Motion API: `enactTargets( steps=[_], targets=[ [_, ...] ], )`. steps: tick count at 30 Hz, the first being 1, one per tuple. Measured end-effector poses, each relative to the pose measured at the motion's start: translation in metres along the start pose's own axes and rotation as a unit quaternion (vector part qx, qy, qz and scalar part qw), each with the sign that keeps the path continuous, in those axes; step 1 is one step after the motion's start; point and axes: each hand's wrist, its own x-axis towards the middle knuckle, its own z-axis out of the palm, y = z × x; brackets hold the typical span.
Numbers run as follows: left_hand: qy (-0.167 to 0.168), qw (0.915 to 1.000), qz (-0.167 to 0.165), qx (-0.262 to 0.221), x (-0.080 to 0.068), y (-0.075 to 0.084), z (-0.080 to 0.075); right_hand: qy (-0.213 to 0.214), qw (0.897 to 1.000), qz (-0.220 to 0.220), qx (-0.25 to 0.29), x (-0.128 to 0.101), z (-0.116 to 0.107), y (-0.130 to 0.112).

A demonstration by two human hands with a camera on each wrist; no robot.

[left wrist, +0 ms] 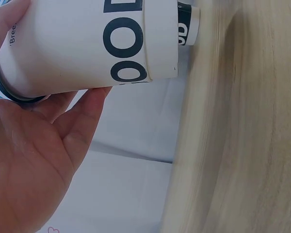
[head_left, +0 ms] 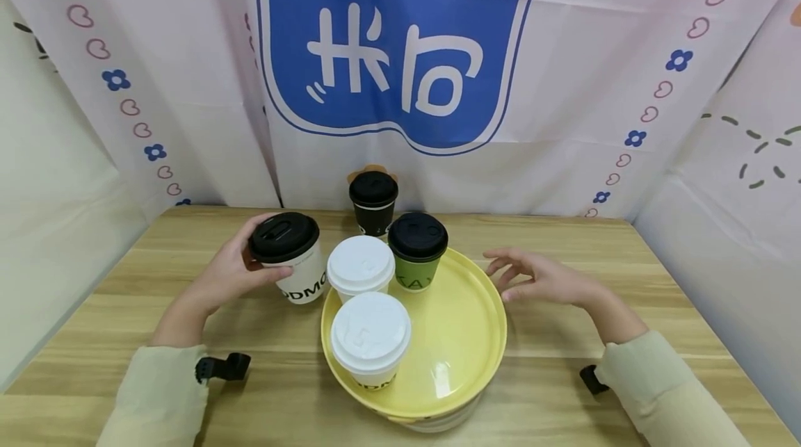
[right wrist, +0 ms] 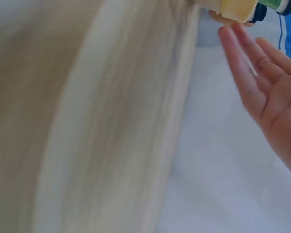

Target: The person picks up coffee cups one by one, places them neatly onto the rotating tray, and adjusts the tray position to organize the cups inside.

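Observation:
My left hand (head_left: 225, 273) grips a white paper cup with a black lid (head_left: 303, 277), fingers behind it and thumb across its front. In the left wrist view the same paper cup (left wrist: 82, 43) shows dark printed letters, tilted in the picture. To its right stands a round yellow tray (head_left: 463, 336). On the tray are two white-lidded cups, one at the front (head_left: 371, 336) and one behind it (head_left: 361, 263), plus a green cup with a black lid (head_left: 417, 259). Beside the tray's right rim my right hand (head_left: 544, 280) holds nothing, its fingers loosely bent.
A black cup with a black lid (head_left: 373, 204) stands behind the tray near the back edge of the wooden table (head_left: 269, 377). A printed white and blue cloth (head_left: 400, 51) hangs behind the table, with pale cloth walls at both sides.

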Motion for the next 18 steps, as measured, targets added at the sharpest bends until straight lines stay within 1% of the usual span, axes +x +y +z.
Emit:
enactTargets(
  steps=[8, 13, 18],
  targets=[
    [-0.001, 1.0, -0.003, 0.0, -0.001, 0.0, -0.002, -0.017, 1.0, 0.002, 0.023, 0.027, -0.008, 0.005],
    [0.0, 1.0, -0.002, 0.0, -0.002, 0.0, -0.002, -0.029, 0.999, 0.021, 0.032, 0.039, -0.007, 0.006],
    [0.001, 1.0, -0.003, 0.003, -0.002, 0.002, -0.003, -0.042, 0.998, 0.034, 0.034, 0.047, -0.007, 0.004]
  ],
)
